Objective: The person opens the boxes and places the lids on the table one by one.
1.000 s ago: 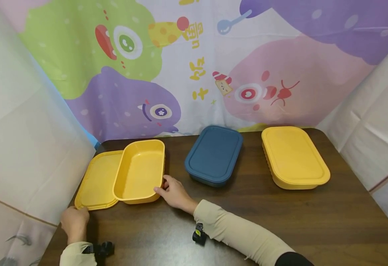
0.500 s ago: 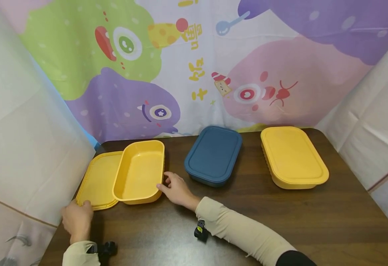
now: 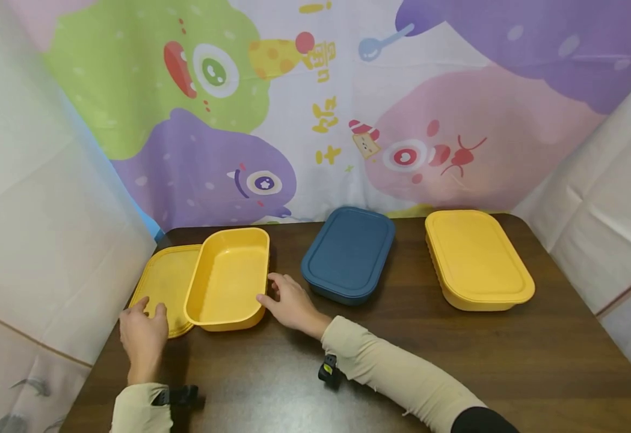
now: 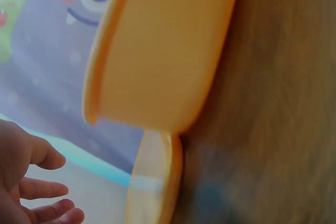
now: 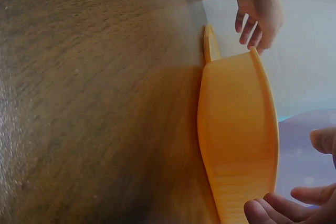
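Observation:
An uncovered yellow food container (image 3: 231, 282) stands at the left of the table, nothing visible inside it. Its flat yellow lid (image 3: 169, 285) lies to its left, the edge partly behind or under the container. My left hand (image 3: 144, 334) hovers over the lid's near-left corner, thumb and fingers spread, holding nothing. In the left wrist view, the same fingers (image 4: 52, 190) are apart from lid and container. My right hand (image 3: 293, 305) is at the container's right side. The right wrist view has its fingers (image 5: 273, 208) beside the outer wall, thumb away from the rim; contact is unclear.
A lidded dark blue container (image 3: 349, 252) stands at the back middle. Another lidded yellow container (image 3: 479, 258) is at the right. Behind the brown table (image 3: 402, 349) hangs a cartoon-printed cloth (image 3: 337, 108), with pale cloth on both sides.
My left hand has come off the lid's near-left corner and moved up and right over it. The right hand has eased slightly along the container's side. Container and lid stay put.

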{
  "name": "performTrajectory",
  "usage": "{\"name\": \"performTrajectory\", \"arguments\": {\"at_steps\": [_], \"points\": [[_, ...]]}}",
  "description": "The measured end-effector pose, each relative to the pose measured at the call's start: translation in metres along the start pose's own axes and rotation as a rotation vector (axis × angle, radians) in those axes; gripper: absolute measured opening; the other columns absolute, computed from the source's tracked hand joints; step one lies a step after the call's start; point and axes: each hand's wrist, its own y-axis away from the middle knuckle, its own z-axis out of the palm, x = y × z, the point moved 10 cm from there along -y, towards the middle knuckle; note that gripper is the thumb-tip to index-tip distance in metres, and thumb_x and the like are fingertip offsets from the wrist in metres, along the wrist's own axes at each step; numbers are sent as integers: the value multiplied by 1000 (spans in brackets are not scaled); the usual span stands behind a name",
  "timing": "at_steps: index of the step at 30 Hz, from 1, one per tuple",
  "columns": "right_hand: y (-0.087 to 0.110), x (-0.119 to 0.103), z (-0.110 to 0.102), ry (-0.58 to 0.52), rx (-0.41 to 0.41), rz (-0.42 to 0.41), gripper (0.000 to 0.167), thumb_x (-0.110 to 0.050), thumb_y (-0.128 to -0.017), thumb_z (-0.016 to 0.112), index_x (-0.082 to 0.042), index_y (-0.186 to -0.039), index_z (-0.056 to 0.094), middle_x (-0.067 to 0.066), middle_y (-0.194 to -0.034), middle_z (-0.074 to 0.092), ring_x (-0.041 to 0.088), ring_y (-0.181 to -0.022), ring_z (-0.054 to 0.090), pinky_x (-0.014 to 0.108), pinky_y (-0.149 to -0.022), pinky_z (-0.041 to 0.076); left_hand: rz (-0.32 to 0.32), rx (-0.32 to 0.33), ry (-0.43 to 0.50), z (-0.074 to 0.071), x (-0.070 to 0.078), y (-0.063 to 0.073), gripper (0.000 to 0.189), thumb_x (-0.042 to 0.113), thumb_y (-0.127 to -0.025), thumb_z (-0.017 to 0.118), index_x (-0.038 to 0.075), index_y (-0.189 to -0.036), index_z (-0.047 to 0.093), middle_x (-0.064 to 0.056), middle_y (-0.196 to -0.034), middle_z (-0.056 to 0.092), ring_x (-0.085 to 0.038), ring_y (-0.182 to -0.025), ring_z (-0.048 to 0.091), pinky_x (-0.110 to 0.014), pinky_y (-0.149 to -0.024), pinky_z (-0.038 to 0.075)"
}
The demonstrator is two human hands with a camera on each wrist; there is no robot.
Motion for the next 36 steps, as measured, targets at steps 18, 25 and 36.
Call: {"name": "performTrajectory", "arguments": {"at_steps": [18,25,36], "points": [[3,-20,-28,47,8,-84,58,-41,-97,57,-7,-142,46,11,-128,57,26,-117,56,39,-94,48,117,-84,111,18,72,19,47,18,-96,54,-5,-137,50,-30,-134,46,-44,-119,49,-57,-97,40],[3,-26,-44,63,19,-117,55,-39,-98,56,-7,-142,46,13,-132,55,26,-116,56,42,-96,48,179,-84,156,29,98,26,44,16,-95,57,-5,-134,53,-30,-131,50,-43,-118,52,-56,-99,40],[9,-24,-71,52,84,-153,54,-36,-98,57,-5,-140,48,14,-129,56,30,-118,56,44,-97,47,260,-122,177,54,133,38,44,19,-94,58,-2,-133,55,-27,-124,54,-41,-117,54,-54,-96,42]]}}
